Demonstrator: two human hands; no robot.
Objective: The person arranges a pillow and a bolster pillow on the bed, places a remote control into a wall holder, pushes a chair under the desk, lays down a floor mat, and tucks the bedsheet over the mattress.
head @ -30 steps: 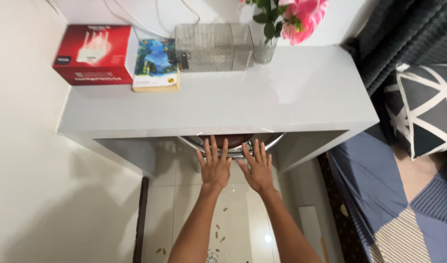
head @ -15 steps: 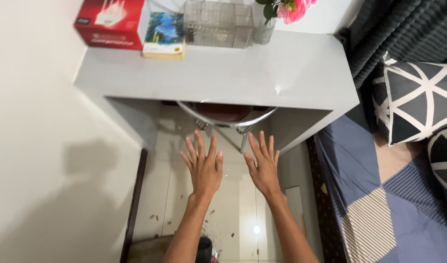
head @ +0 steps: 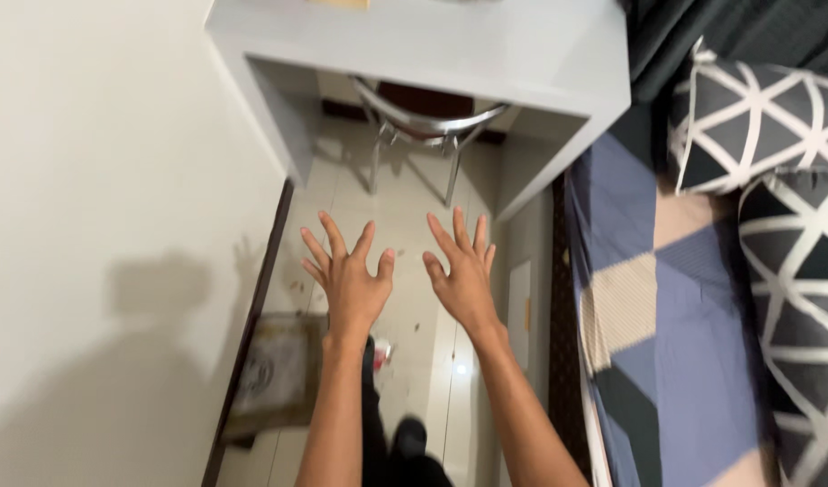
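My left hand (head: pixel 349 275) and my right hand (head: pixel 462 271) are stretched out side by side over the tiled floor (head: pixel 414 225), backs up, fingers spread. Neither holds or touches anything. Beyond the fingertips a white desk (head: pixel 450 54) fills the top of the view. A metal-framed chair (head: pixel 425 122) with a dark seat is tucked beneath it.
A cream wall (head: pixel 98 225) runs along the left. A bed with a blue and beige patchwork cover (head: pixel 666 325) lies on the right, with black and white triangle-pattern pillows (head: pixel 774 180). A small mat (head: pixel 274 370) lies on the floor by the wall.
The view has tilted down and drawn back: the desk slid toward the top, and the boxes and flowers on it left the view. Both hands sit lower, still spread.
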